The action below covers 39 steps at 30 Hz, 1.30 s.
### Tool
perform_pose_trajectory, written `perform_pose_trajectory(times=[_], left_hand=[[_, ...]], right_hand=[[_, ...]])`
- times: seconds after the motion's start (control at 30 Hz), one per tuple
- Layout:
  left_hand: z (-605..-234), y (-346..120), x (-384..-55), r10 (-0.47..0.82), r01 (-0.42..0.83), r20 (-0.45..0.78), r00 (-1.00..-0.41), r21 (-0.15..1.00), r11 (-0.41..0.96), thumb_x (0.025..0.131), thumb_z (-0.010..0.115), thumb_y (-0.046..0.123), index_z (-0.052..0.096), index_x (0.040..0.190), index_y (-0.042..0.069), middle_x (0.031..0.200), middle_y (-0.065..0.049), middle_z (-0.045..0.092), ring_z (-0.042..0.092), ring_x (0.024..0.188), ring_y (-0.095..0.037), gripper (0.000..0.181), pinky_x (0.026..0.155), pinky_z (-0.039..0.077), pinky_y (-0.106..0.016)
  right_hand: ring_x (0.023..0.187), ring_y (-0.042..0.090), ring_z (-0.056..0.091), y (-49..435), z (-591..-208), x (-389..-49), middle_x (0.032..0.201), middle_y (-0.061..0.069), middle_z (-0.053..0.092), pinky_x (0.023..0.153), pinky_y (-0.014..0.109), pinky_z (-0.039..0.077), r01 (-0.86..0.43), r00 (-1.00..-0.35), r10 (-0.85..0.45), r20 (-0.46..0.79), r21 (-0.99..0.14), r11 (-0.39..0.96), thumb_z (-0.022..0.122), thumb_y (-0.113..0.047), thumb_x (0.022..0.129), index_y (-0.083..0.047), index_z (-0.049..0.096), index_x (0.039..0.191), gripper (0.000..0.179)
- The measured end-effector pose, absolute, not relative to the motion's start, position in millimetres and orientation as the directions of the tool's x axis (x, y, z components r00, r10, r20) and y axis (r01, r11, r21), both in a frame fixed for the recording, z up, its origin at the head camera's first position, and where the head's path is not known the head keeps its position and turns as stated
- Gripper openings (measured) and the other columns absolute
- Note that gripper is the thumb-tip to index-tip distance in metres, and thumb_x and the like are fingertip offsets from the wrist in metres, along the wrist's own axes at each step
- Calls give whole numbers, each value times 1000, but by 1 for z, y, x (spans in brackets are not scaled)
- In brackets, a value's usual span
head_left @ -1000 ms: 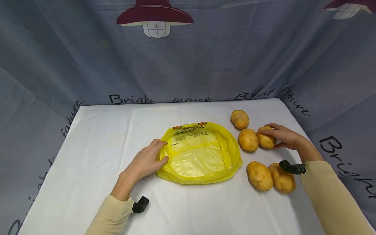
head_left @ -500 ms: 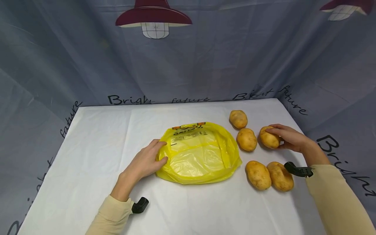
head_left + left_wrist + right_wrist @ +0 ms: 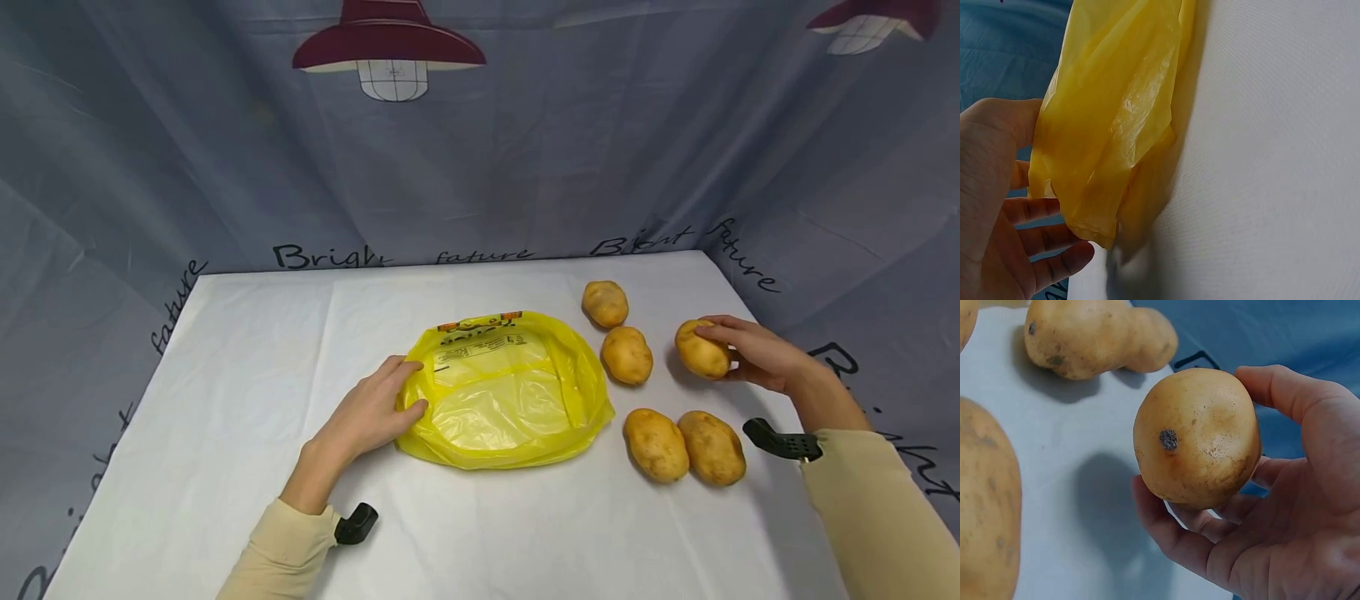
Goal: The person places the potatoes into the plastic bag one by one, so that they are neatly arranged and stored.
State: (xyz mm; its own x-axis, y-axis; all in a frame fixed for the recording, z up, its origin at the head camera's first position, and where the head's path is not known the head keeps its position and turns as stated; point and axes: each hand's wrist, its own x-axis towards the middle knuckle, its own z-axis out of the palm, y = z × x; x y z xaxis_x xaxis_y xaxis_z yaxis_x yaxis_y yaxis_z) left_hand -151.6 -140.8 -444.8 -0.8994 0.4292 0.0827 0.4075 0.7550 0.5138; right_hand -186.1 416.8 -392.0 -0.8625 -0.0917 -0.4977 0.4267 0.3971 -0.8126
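Note:
A yellow plastic bag (image 3: 577, 417) lies on the table, its mouth spread wide. My left hand (image 3: 371, 408) holds the bag's left rim, with the thumb and fingertips over the edge; in the left wrist view, the bag's folds (image 3: 1110, 119) hang beside the curled fingers. On the right, my right hand (image 3: 765, 354) grips a potato (image 3: 701, 348) between thumb and fingers. That potato (image 3: 1194, 437) is lifted off the table in the right wrist view, its shadow falling on the cloth below. Two potatoes, one farther back (image 3: 605, 303) and one closer (image 3: 627, 355), lie right of the bag.
Nearer the front, two larger potatoes, a left one (image 3: 656, 445) and a right one (image 3: 712, 448), lie side by side. A white cloth (image 3: 247, 392) covers the table. Grey curtains (image 3: 525, 150) printed with lamps and lettering stand behind and at both sides.
My right hand has drawn its potato away from the neighbouring one, rightward and up off the table. The left hand stays at the bag's rim.

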Motion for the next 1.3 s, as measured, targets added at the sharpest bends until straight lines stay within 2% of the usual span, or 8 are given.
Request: perform_pose_trajectory(times=[0.3,0.47,0.93,1.3], left_hand=[[-445,-143,-151,417,396,82,-905,519,758,91,65,34,54,143,6,141,-10,52,59,117,-33,60,98,47,-49],[-445,-145,-151,411,383,67,-909,521,763,92,63,36,53,145,7,142,-9,51,58,119,-32,60,100,46,-48],[-446,-145,-150,433,406,80,-898,530,745,94,65,39,42,154,8,146,-8,50,54,127,-31,71,103,44,-50],[-444,-144,-150,434,391,55,-899,544,742,95,63,39,36,157,8,151,-8,46,50,133,-31,74,107,41,-49]], right_hand=[[99,16,56,411,-375,-186,124,9,45,84,41,56,397,-873,-104,-477,-817,417,51,-39,105,-2,22,152,66],[100,17,56,403,-370,-187,127,13,43,84,41,56,378,-876,-118,-469,-817,436,51,-39,105,-2,18,154,70],[106,26,54,370,-359,-190,135,22,43,85,44,55,306,-891,-128,-435,-785,539,56,-42,102,-1,23,154,74],[119,38,47,350,-349,-191,142,25,40,86,47,54,264,-893,-147,-426,-759,595,58,-46,101,0,25,153,77]])
